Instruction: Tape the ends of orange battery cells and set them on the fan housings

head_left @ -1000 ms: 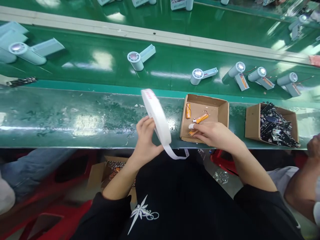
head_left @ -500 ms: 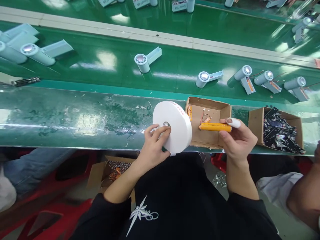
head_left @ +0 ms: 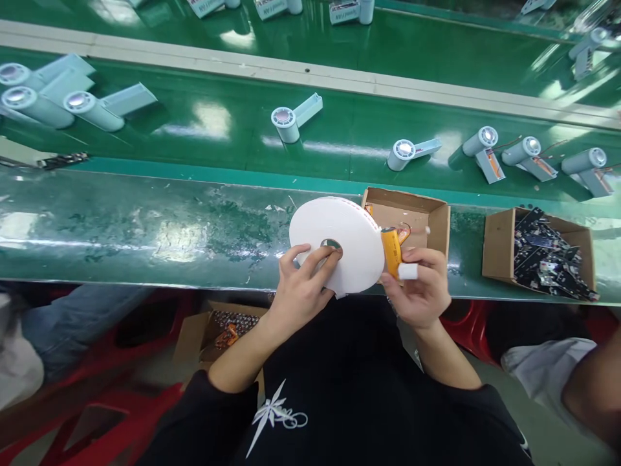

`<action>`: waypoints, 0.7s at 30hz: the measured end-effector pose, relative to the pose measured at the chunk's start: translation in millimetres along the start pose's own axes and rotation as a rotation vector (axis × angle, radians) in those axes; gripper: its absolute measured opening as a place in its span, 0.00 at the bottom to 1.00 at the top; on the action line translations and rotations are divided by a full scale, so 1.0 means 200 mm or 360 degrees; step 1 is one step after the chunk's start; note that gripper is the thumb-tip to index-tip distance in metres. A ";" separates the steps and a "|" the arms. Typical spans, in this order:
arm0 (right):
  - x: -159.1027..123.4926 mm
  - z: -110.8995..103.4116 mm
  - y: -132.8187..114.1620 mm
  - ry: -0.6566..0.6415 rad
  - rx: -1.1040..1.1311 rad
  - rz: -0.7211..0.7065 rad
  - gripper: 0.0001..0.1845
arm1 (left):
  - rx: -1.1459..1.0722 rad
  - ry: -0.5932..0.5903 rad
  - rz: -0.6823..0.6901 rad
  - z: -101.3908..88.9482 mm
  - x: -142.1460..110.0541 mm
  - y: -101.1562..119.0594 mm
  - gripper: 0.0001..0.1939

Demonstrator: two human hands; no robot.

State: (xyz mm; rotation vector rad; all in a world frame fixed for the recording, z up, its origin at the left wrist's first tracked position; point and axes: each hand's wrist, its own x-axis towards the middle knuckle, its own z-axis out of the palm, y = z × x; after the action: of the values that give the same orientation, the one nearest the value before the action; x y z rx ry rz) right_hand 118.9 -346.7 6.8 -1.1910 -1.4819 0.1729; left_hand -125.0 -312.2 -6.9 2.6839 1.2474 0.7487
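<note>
right hand point(head_left: 421, 292) pinching orange battery point(head_left: 391, 252), long axis pointing forward, left hand point(head_left: 301, 288) gripping white roll point(head_left: 358, 249)

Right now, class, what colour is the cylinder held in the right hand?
The cylinder in the right hand is yellow-orange; the head view shows it best.

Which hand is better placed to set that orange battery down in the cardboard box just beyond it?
Probably the right hand: it holds the orange battery, and the cardboard box is close by. The left hand looks busy holding the white roll.
</note>
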 end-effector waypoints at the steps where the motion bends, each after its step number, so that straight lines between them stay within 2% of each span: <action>1: -0.01 0.00 0.00 -0.0031 0.0117 0.0075 0.13 | 0.0022 0.0005 -0.0009 0.00 -0.01 -0.01 0.43; 4: 0.00 -0.02 0.00 -0.0161 0.0444 0.0526 0.20 | 0.0074 0.0015 0.0024 -0.01 -0.02 -0.05 0.43; 7: 0.09 -0.09 -0.01 -0.0571 0.0612 0.0997 0.26 | 0.0112 -0.0007 0.0068 -0.06 0.00 -0.11 0.40; 9: 0.17 -0.14 -0.02 -0.0796 0.0596 0.1125 0.22 | 0.0120 -0.0049 0.0092 -0.10 0.03 -0.14 0.39; 11: 0.22 -0.18 -0.02 -0.0827 0.0532 0.1140 0.19 | 0.0105 -0.0084 0.0110 -0.12 0.06 -0.15 0.38; 13: 0.24 -0.19 0.00 -0.0663 0.0527 0.1086 0.21 | 0.0097 -0.0052 0.0072 -0.11 0.07 -0.13 0.38; 15: 0.20 -0.14 0.01 -0.0354 0.0573 0.1011 0.27 | 0.0112 0.0035 -0.0010 -0.06 0.05 -0.08 0.37; 19: 0.00 0.09 0.01 0.0323 0.0604 0.0995 0.37 | 0.0066 0.0221 -0.0172 0.07 -0.02 0.06 0.39; 21: -0.08 0.20 -0.01 0.0509 0.0637 0.1074 0.38 | 0.0039 0.0277 -0.0250 0.12 -0.05 0.15 0.44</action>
State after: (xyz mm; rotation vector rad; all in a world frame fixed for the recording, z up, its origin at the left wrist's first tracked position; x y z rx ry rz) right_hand 82.8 -340.8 -15.0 -1.2714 -0.6835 0.6698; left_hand -99.5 -336.4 -23.9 2.5472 1.4948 0.9667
